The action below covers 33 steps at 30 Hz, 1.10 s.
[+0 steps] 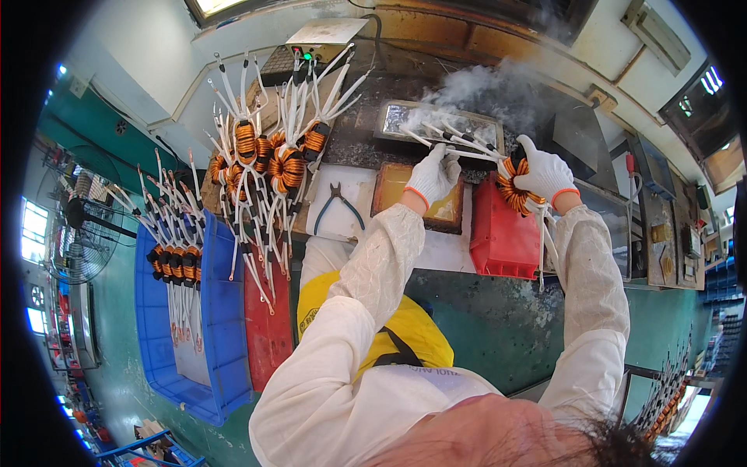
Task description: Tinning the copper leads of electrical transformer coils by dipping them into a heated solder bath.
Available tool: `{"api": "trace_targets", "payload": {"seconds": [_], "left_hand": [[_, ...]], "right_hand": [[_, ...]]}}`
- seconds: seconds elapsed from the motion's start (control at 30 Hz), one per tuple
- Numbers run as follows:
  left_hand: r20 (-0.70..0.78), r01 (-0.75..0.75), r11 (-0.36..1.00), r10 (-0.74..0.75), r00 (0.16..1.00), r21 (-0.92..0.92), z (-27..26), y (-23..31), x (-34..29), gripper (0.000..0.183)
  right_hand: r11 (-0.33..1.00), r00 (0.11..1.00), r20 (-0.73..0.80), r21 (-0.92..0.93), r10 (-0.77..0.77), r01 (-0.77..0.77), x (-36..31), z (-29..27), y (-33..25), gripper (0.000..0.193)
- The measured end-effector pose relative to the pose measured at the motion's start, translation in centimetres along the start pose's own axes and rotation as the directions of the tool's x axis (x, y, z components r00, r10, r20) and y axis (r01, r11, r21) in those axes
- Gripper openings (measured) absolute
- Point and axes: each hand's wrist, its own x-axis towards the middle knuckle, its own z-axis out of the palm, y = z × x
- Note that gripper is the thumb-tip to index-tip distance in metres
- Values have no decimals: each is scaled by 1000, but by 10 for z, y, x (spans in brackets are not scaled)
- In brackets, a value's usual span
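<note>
My right hand [547,173], in a white knit glove, grips a copper-wound ring coil [513,187] with white sleeved leads. Its thumb and fingers close round the coil's edge. Some leads hang down below the coil, while others stretch left over a silvery metal trough [395,118], from which smoke rises. At the near side of those leads, my gloved left hand [436,175] has its fingers closed on a white lead [476,156]; the exact pinch is partly hidden. Smoke blurs the far lead ends.
Below the coil stands a red plastic bin [498,229]. An amber-filled tray [432,204] and pliers [338,208] lie nearer me. Several coils [286,167] are piled at left, beside a blue crate [226,311] holding more. A box with a green light [325,33] stands behind.
</note>
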Motion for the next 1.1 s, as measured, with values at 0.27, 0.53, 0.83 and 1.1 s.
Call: {"api": "trace_targets", "payload": {"seconds": [0.27, 0.53, 0.83, 1.1], "left_hand": [[-3, 16, 1000, -16, 1000, -7, -4, 1, 3, 28], [6, 6, 1000, -6, 1000, -15, -2, -2, 1, 25], [17, 9, 999, -9, 1000, 40, 4, -6, -4, 27], [63, 37, 997, -41, 997, 70, 3, -15, -10, 28]], "right_hand": [[1000, 1000, 7, -10, 10, -10, 1, 1, 0, 77], [999, 999, 17, 4, 32, -32, 1, 2, 0, 79], [999, 999, -8, 28, 45, -45, -10, 3, 3, 83], [993, 995, 9, 68, 98, -98, -31, 7, 7, 88]]}}
